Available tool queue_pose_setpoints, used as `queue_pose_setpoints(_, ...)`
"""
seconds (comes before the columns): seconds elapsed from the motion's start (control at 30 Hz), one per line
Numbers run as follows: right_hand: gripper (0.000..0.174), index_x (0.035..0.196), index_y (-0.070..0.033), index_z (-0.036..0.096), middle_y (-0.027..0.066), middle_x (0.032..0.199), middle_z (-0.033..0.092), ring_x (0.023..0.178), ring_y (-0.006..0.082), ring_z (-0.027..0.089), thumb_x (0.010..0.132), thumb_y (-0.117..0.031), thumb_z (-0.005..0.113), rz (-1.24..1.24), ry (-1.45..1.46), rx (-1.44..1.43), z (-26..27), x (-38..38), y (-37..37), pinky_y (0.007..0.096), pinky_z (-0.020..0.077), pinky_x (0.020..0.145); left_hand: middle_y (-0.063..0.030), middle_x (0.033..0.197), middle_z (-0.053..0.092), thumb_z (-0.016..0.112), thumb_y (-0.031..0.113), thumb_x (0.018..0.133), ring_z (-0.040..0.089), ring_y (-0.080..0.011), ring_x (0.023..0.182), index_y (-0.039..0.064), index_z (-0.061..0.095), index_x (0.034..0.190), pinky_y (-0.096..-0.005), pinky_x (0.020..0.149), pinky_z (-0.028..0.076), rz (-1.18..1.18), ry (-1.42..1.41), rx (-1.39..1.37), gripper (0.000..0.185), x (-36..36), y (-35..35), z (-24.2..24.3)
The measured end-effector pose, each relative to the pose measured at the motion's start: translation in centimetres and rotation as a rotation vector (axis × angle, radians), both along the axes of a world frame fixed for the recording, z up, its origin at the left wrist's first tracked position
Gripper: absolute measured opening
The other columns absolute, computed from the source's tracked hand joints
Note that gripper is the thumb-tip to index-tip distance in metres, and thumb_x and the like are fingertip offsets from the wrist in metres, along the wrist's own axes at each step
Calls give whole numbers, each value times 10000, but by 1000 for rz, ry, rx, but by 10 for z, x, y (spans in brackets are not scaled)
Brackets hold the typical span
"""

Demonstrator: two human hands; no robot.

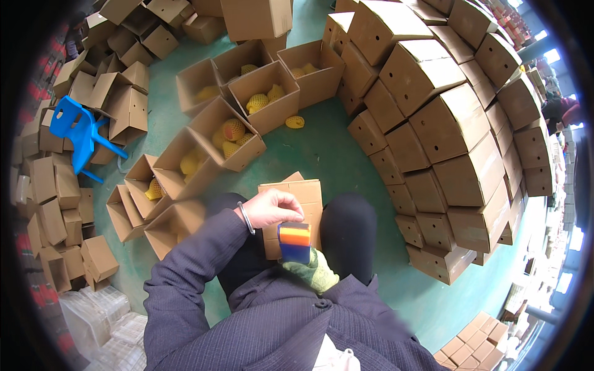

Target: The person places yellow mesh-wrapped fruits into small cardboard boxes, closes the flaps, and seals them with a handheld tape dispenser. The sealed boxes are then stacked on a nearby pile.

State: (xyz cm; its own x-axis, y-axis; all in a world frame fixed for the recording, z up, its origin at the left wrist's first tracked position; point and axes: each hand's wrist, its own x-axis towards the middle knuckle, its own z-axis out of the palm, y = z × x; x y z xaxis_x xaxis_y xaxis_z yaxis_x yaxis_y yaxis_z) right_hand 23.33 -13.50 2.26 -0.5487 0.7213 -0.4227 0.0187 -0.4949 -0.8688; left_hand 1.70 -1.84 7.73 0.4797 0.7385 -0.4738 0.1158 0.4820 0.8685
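Observation:
My right hand (312, 271), in a pale green glove, is closed around a blue and orange tape dispenser (295, 243) above my lap. Bare, with a metal bangle at the wrist, my left hand (274, 206) has its fingertips bent together just above the dispenser's orange end; whether they pinch a tape end is too small to tell. Under both hands a cardboard box (308, 192) with its flaps closed stands between my knees.
Open cartons (257, 125) holding fruit in yellow foam nets curve from front to left. A netted fruit (295, 122) lies on the green floor. Stacked closed cartons (445, 120) rise at the right. A blue plastic chair (83, 134) and empty cartons (130, 109) are at the left.

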Motion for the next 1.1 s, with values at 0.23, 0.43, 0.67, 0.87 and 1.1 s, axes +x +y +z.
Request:
queue_pose_setpoints(0.23, 427, 1260, -30, 576, 62, 1040, 715, 992, 145, 662, 920, -230, 739, -30, 51, -108, 22, 2, -4, 298, 507, 895, -36, 814, 710, 708, 21, 840, 651, -90, 792, 2, 720, 846, -248, 751, 522, 503, 172, 314, 24, -16, 29, -4)
queue_pose_setpoints(0.43, 356, 1221, -23, 579, 67, 1023, 713, 946, 145, 645, 973, -266, 658, -126, 34, -185, 35, -4, 10, 302, 490, 903, -34, 798, 719, 741, 71, 827, 649, -90, 750, 6, 745, 864, -255, 732, 531, 420, 294, 267, 75, -24, 74, -60)
queue_pose_setpoints(0.67, 335, 1181, -9, 593, 87, 996, 718, 926, 154, 646, 979, -272, 641, -164, -19, -192, 36, -8, 23, 312, 490, 880, -56, 780, 734, 778, 72, 794, 673, -105, 722, 21, 746, 808, -272, 719, 550, 372, 305, 102, 62, -31, 93, -101)
queue_pose_setpoints(0.87, 319, 1204, -24, 575, 72, 1023, 702, 881, 122, 628, 971, -225, 657, -176, -12, -238, 28, -10, 29, 256, 497, 806, -50, 751, 728, 798, 75, 770, 669, -111, 695, 25, 735, 778, -279, 700, 549, 381, 340, 40, 81, -39, 104, -121)
queue_pose_setpoints(1.1, 332, 1118, 5, 619, 107, 957, 723, 875, 168, 666, 973, -292, 655, -166, -96, -204, 43, -14, 38, 314, 508, 820, -67, 745, 732, 809, 62, 756, 675, -122, 692, 24, 734, 759, -282, 711, 546, 261, 431, -17, 85, -28, 104, -141)
